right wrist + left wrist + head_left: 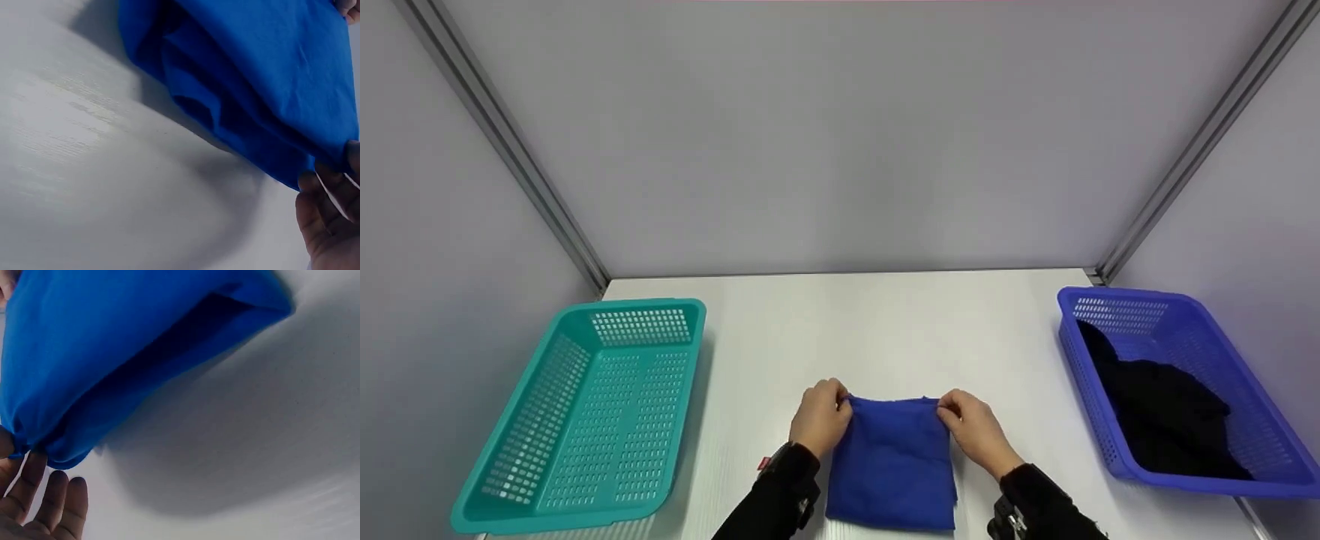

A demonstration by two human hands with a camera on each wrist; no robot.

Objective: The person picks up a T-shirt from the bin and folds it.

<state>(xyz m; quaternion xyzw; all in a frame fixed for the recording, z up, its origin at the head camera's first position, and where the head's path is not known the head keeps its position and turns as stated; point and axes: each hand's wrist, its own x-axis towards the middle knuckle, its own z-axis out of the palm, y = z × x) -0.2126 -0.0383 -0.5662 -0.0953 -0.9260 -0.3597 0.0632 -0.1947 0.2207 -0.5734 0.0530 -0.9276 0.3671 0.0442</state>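
A blue cloth [891,465], folded into a rough rectangle, lies on the white table in front of me in the head view. My left hand [820,417] pinches its far left corner between thumb and fingers. At the far right corner, my right hand [975,430] pinches the fabric the same way. Open fold layers show along the side of the blue cloth [140,354] in the left wrist view. In the right wrist view, several loose layers hang at the edge of the cloth [264,73]. What kind of cloth it is cannot be made out.
A teal plastic basket [684,420] with nothing in it stands on the left of the white table [885,322]. On the right is a blue-purple basket [1245,375] holding black cloth [1170,412]. Grey panels [855,135] enclose the back and sides.
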